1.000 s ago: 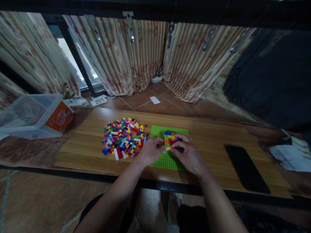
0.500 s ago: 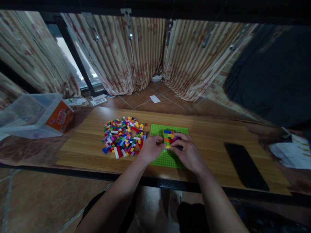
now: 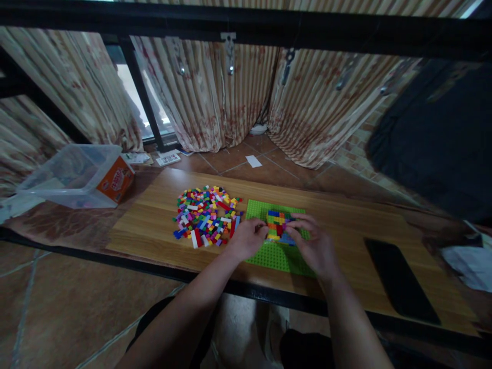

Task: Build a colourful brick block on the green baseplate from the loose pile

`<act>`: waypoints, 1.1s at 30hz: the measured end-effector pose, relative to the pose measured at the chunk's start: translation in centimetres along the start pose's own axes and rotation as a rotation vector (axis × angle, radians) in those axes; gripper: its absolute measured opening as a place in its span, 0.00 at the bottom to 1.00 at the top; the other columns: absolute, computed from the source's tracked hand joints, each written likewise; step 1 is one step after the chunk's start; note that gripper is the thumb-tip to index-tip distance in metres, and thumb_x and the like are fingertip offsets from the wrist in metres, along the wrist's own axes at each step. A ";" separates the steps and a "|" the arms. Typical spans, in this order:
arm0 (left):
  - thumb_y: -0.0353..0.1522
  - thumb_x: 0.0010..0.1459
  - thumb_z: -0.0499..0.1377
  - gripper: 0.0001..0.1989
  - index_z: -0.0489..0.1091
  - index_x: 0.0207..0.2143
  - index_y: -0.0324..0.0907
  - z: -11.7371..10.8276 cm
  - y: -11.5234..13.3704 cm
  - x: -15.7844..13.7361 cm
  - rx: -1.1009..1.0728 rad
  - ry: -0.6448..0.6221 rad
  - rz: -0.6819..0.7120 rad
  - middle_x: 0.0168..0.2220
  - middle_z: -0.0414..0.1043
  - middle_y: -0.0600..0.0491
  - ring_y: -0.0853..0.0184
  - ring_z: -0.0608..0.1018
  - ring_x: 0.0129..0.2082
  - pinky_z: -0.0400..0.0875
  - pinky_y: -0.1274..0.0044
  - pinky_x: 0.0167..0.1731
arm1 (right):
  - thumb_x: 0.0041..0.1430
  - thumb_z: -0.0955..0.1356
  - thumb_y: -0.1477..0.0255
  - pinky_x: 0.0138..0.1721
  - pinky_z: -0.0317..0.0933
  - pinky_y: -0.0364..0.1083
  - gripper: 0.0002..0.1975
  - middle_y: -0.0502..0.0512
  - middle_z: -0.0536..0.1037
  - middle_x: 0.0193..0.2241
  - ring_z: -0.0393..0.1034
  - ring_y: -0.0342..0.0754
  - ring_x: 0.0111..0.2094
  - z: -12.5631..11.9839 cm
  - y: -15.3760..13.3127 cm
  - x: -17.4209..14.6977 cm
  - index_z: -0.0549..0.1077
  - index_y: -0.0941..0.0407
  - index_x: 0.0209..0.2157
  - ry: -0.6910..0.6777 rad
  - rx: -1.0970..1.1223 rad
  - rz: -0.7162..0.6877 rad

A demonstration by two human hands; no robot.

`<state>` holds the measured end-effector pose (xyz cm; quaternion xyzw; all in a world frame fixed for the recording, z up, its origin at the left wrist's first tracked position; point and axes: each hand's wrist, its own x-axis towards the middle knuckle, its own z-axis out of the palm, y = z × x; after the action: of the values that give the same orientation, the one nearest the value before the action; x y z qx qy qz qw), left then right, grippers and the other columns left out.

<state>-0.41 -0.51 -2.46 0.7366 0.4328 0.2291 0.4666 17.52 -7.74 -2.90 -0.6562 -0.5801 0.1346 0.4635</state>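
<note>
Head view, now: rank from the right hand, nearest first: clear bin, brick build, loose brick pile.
From the right hand:
1. brick build: immediately to its left, between the two hands.
2. loose brick pile: farther left, on the wooden board.
3. clear bin: far left, beyond the board's left end.

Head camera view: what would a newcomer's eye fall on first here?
Probably the heap of multicoloured toy bricks, spread on the wood-grain board left of centre. Next come the left hand and right hand, at either side of a small brick build on a bright green studded baseplate. Off to the left, a clear plastic bin stands out for its orange label.
</note>
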 end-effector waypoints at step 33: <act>0.32 0.63 0.50 0.13 0.75 0.34 0.40 -5.2 0.1 0.1 0.051 0.429 -0.021 0.29 0.77 0.52 0.68 0.77 0.30 0.69 0.79 0.33 | 0.61 0.66 0.64 0.46 0.64 0.53 0.10 0.55 0.79 0.36 0.72 0.51 0.41 5.5 -4.2 -0.8 0.77 0.54 0.35 0.022 -0.044 -0.140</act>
<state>-4.12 2.12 -0.01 0.6779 0.5355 0.3649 0.3473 10.71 -6.38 -2.93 -0.6253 -0.6222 0.0817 0.4638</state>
